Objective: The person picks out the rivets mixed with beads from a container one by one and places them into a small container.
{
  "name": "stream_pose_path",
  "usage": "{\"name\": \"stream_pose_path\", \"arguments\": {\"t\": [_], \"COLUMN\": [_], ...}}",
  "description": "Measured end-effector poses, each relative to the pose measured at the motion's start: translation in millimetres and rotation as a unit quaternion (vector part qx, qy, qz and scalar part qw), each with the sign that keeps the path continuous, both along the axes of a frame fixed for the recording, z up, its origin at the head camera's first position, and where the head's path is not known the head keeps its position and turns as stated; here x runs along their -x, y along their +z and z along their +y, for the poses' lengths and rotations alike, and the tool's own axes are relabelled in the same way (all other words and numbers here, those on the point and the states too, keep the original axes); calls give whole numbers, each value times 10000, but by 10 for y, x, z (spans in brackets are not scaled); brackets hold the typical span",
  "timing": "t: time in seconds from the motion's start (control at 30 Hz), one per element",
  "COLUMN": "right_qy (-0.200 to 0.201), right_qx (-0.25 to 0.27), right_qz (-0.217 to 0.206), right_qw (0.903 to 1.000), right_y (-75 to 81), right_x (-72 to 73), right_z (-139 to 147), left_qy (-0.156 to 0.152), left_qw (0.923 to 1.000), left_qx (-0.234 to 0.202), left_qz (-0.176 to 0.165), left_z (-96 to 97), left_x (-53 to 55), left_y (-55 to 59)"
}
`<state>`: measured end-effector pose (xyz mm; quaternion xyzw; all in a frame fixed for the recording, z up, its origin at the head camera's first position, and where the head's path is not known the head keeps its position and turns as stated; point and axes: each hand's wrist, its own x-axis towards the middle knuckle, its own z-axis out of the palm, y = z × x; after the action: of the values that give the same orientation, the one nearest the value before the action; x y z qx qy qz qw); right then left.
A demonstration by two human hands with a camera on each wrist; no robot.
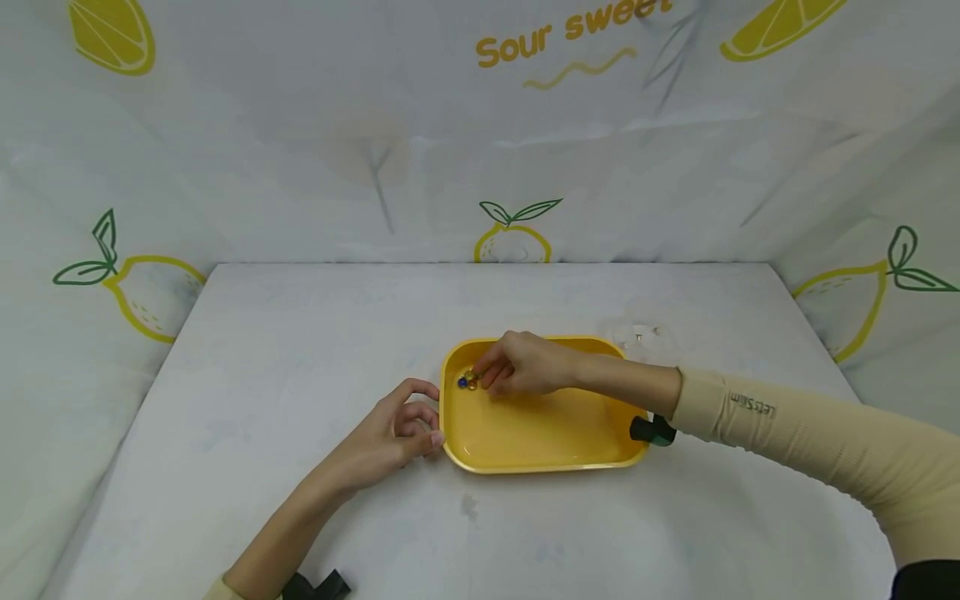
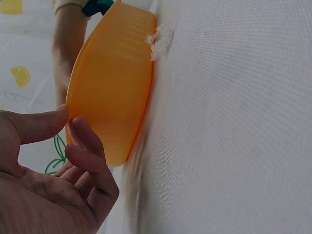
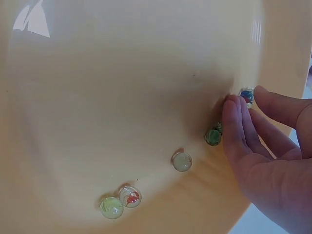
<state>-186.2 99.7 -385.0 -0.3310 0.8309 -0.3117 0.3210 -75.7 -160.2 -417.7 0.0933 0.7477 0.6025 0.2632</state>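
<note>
Reaching into yellow tray (image 1: pixel 555 442) with right hand (image 1: pixel 528 364), pinching blue-and-red marble (image 3: pixel 247 94) between thumb and bent fingertips, close to the tray's wall. Has green marble (image 3: pixel 213 137) just beside the fingers on the tray floor. Shows pale clear marble (image 3: pixel 182 162) farther off, then red-swirled marble (image 3: pixel 130 197) and yellow-green marble (image 3: pixel 111 208) side by side. Seen from the head view as a small cluster of marbles (image 1: pixel 472 384) at the tray's left end, near the fingertips.

Touching the outside of that same end with left hand (image 1: pixel 390 429), thumb and index fingertip set apart along the rim, with the other fingers loosely bent below.

Wearing cream sleeve (image 1: pixel 795 433) on the right forearm, with dark wrist piece (image 1: pixel 654 430) over the tray's right edge in the head view. Resting on white worktop (image 1: pixel 225 433), with something transparent (image 1: pixel 639 337), perhaps a bag, beyond the tray's far right corner. Backed by white cloth (image 1: pixel 300 167) printed with lemons and "Sour sweet".
</note>
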Motion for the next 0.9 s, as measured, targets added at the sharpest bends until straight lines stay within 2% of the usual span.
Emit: {"name": "stream_pose_path", "arguments": {"t": [0.57,0.73,0.9], "right_qy": [437,434,599], "right_qx": [20,21,173], "right_qz": [416,261,119], "right_qw": [9982,9987,9980], "right_y": [-80,-80,-101], "right_x": [25,11,-5], "right_z": [-2,-20,-40], "left_qy": [-38,-30,-13], "left_qw": [10000,10000,10000], "left_qx": [13,37,52], "left_qz": [61,66,40], "left_z": [14,13,10], "left_x": [8,9,3], "left_y": [7,5,0]}}
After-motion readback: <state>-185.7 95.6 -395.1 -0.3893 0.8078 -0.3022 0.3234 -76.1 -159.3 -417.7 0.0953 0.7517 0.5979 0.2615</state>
